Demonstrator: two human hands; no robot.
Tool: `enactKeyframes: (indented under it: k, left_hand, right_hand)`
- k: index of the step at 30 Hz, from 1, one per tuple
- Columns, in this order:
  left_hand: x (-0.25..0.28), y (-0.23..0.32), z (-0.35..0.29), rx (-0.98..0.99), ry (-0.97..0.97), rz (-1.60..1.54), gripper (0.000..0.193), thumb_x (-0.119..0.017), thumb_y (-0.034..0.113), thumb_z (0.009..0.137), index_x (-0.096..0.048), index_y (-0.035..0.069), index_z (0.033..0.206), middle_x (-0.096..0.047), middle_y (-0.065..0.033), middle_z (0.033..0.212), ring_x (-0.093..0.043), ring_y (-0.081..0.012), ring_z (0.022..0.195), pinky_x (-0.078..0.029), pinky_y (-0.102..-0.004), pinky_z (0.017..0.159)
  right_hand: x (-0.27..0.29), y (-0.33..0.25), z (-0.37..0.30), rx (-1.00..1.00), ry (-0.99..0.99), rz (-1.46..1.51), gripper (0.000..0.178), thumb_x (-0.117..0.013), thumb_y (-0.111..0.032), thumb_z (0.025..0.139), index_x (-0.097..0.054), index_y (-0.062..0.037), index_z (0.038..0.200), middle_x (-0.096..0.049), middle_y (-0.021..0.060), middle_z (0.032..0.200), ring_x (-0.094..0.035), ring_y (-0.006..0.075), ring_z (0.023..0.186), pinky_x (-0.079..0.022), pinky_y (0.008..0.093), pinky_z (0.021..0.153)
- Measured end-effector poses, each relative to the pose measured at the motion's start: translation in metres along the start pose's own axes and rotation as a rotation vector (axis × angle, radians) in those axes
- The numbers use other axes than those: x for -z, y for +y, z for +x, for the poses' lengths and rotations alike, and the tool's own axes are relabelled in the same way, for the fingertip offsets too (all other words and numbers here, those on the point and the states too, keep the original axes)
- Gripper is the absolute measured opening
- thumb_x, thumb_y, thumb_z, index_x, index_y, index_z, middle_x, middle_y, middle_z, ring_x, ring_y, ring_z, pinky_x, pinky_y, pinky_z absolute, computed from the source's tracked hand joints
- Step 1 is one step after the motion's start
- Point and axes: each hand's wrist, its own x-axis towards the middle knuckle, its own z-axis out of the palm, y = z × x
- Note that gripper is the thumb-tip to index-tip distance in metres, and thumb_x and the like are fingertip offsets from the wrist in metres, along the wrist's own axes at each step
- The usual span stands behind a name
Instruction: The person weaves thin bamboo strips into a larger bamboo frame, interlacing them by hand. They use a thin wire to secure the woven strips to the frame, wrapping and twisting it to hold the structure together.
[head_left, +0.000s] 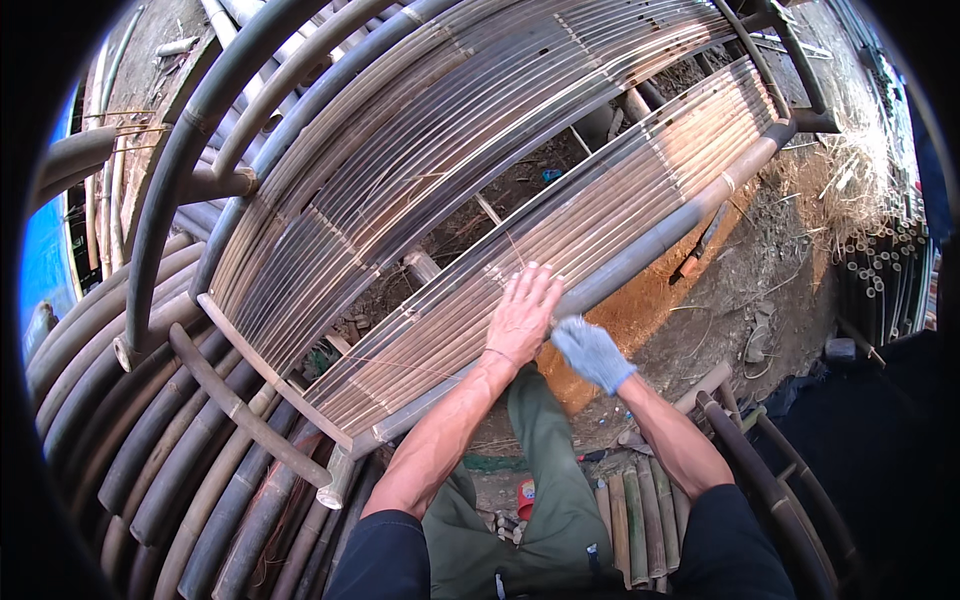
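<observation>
A bamboo bench lies across the view, with a seat of thin slats (610, 205) and a thick dark front rail (650, 245). My bare left hand (525, 315) rests flat on the slats beside that rail, fingers stretched out and pointing away from me. A thin binding strip (405, 368) runs over the slats toward this hand. My right hand (592, 354), in a grey work glove, is at the outer side of the rail, close to the left hand. Its fingers are curled together; what they hold, if anything, is hidden.
The curved slatted backrest (390, 185) rises beyond the seat. Stacked bamboo poles (200, 470) crowd the left. A blade with an orange handle (690, 264) lies on the ground past the rail. Cut bamboo lengths (650, 510) and a red container (526, 497) are near my legs.
</observation>
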Motion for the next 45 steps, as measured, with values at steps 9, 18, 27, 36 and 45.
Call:
enactKeyframes:
  k: [9,18,27,36,45]
  left_hand:
    - [0.026,-0.086,0.031,0.571,0.456,-0.428,0.029,-0.052,-0.004,0.088,-0.064,0.004,0.113,-0.06,-0.0168,0.095,-0.065,-0.0329,0.089,-0.054,-0.0426,0.081]
    - [0.043,-0.075,0.048,0.599,0.376,-0.529,0.024,-0.047,-0.004,0.085,-0.067,-0.001,0.097,-0.066,-0.0185,0.094,-0.065,-0.0359,0.087,-0.053,-0.0423,0.082]
    - [0.082,0.073,-0.018,0.002,0.166,-0.78,0.043,-0.064,-0.002,0.073,-0.057,-0.002,0.115,-0.056,-0.0191,0.111,-0.057,-0.0358,0.108,-0.049,-0.0405,0.094]
    - [-0.009,-0.11,0.046,0.821,0.009,-0.455,0.037,-0.066,0.04,0.092,-0.068,0.009,0.113,-0.064,-0.0128,0.11,-0.056,-0.0334,0.11,-0.036,-0.0477,0.096]
    - [-0.026,-0.106,0.042,0.793,0.058,-0.374,0.033,-0.067,0.038,0.09,-0.069,0.011,0.109,-0.062,-0.0085,0.105,-0.053,-0.0293,0.106,-0.032,-0.0463,0.093]
  right_hand:
    - [0.254,-0.007,0.017,-0.299,0.275,0.229,0.026,-0.069,-0.028,0.093,-0.072,-0.0036,0.101,-0.068,0.0041,0.088,-0.064,0.0135,0.08,-0.053,0.0315,0.069]
    - [0.167,-0.007,0.187,-0.445,0.29,-0.372,0.041,-0.052,-0.04,0.099,-0.068,-0.0028,0.095,-0.067,0.0205,0.081,-0.068,0.0371,0.076,-0.056,0.0461,0.072]
    - [0.1,-0.037,0.125,-0.19,0.014,0.632,0.033,-0.06,-0.038,0.097,-0.065,-0.0057,0.1,-0.047,-0.0016,0.059,-0.047,0.0094,0.047,-0.045,0.0268,0.042]
    - [0.166,-0.038,0.167,0.048,0.202,1.728,0.038,-0.05,-0.03,0.102,-0.066,-0.0042,0.079,-0.069,0.0089,0.083,-0.063,0.0184,0.074,-0.051,0.0422,0.086]
    - [0.101,-0.008,0.146,0.004,-0.241,-0.45,0.04,-0.046,-0.03,0.101,-0.07,-0.0041,0.08,-0.07,0.0199,0.079,-0.07,0.0367,0.072,-0.057,0.047,0.065]
